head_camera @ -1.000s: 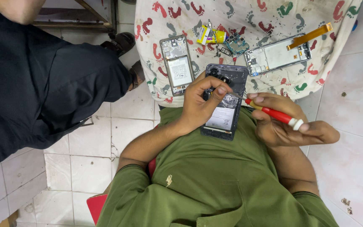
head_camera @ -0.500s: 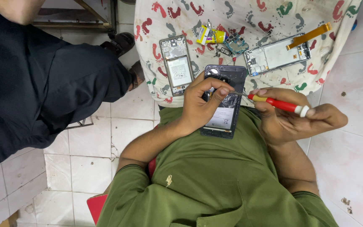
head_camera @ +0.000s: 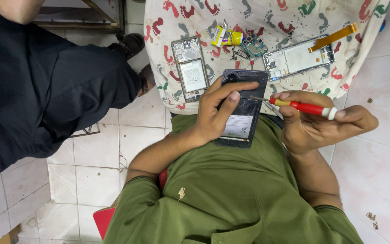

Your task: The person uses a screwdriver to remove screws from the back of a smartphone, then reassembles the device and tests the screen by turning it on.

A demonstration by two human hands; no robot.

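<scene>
At frame centre, the left hand [head_camera: 211,115] clamps its fingers on the opened phone [head_camera: 242,108], a light, rigid, fragile unit best gripped by its side edges, while the right hand [head_camera: 317,124] pinches the red screwdriver [head_camera: 305,107] against it.

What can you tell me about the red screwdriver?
The screwdriver has a red plastic-looking handle with a yellow collar, a white end cap and a thin metal shaft. It lies nearly level in the right hand, gripped by the fingers. Its tip points left at the opened phone, beside the left hand.
</scene>
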